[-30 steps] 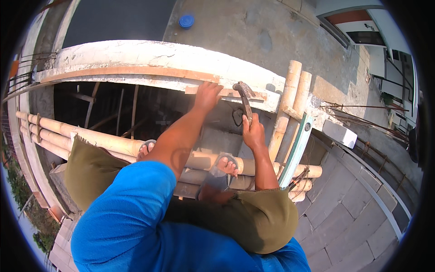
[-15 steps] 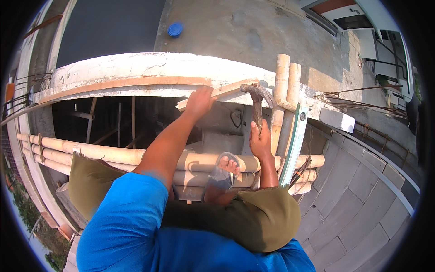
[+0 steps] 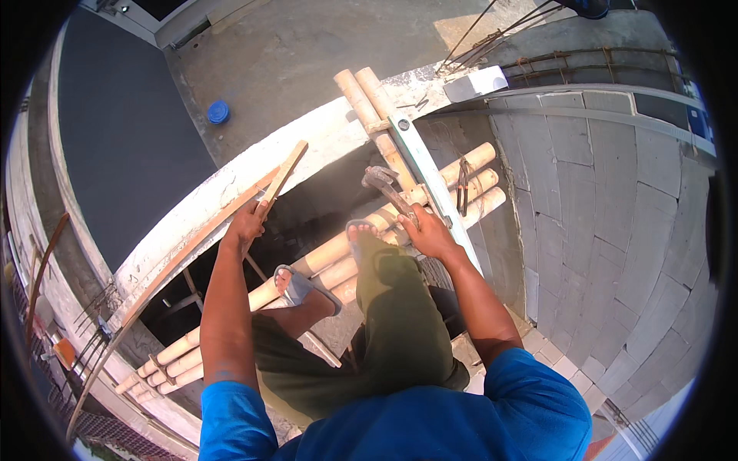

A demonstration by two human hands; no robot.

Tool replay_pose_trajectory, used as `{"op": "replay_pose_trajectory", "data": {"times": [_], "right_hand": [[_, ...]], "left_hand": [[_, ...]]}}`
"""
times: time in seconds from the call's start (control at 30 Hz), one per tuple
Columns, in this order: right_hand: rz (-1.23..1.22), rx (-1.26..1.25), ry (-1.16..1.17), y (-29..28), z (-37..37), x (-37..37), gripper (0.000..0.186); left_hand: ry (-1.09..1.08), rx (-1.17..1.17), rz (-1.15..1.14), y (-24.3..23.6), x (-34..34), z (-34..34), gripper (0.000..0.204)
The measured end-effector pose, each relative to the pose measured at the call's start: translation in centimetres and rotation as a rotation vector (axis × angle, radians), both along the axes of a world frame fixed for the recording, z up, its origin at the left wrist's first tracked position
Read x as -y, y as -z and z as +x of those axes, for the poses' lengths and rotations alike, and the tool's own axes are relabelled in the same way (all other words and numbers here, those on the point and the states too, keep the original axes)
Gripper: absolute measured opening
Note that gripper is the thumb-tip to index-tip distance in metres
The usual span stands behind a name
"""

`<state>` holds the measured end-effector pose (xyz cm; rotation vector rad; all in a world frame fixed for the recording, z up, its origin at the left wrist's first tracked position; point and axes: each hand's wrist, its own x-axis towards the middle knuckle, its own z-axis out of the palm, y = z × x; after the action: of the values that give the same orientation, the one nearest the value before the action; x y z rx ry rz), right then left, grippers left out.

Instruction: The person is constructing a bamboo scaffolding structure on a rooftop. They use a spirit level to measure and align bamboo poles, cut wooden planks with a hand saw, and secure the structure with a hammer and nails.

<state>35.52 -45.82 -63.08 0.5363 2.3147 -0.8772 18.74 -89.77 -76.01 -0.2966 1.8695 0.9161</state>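
My left hand point(image 3: 247, 223) is closed round the lower end of a short wooden strip point(image 3: 287, 170). The strip slants up over the inner edge of the pale concrete beam point(image 3: 327, 127), beside a longer board point(image 3: 201, 228) lying along that edge. In my right hand point(image 3: 430, 233) is a claw hammer point(image 3: 390, 190), gripped by its wooden handle. Its metal head points up and left, above the bamboo poles. A long pale spirit level point(image 3: 427, 170) leans just beyond my right hand.
My sandalled feet are on and beside the bundled bamboo poles point(image 3: 323, 256), which cross a dark opening. Two upright bamboo poles point(image 3: 363, 100) stand at the beam. A grey block wall point(image 3: 592, 207) rises on the right. Rebar point(image 3: 500, 34) sticks out at the top; a blue container point(image 3: 218, 112) sits beyond.
The view has turned to the right. My right hand has lowered the hammer away from the beam toward the bamboo poles. The strip in my left hand now tilts more steeply.
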Motion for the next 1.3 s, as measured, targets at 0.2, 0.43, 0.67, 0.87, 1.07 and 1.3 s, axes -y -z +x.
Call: {"op": "replay_pose_trajectory", "data": {"times": [0.2, 0.43, 0.67, 0.87, 1.07, 1.3], "right_hand": [[0.04, 0.258, 0.156, -12.7, 14.7, -4.0, 0.05], [-0.178, 0.796, 0.663, -28.1, 30.5, -6.4, 0.048], [-0.094, 0.697, 0.749, -36.2, 39.8, -4.7, 0.036], [-0.089, 0.506, 1.108, -43.8, 34.0, 0.5, 0.04], [-0.213, 0.454, 1.133, -45.4, 33.2, 4.1, 0.032], [-0.317, 0.554, 1.209, -42.9, 35.5, 4.9, 0.049]], "left_hand": [[0.004, 0.035, -0.12, -21.2, 4.2, 5.3, 0.055], [0.067, -0.164, -0.191, -36.2, 12.4, 16.0, 0.048], [-0.02, 0.043, -0.134, -46.7, 6.4, 16.8, 0.051], [0.088, -0.034, -0.075, -47.9, 2.9, 11.6, 0.058], [0.102, -0.168, -0.013, -50.3, 0.1, 6.2, 0.053], [0.188, -0.257, -0.162, -50.5, -1.3, 4.0, 0.058]]}}
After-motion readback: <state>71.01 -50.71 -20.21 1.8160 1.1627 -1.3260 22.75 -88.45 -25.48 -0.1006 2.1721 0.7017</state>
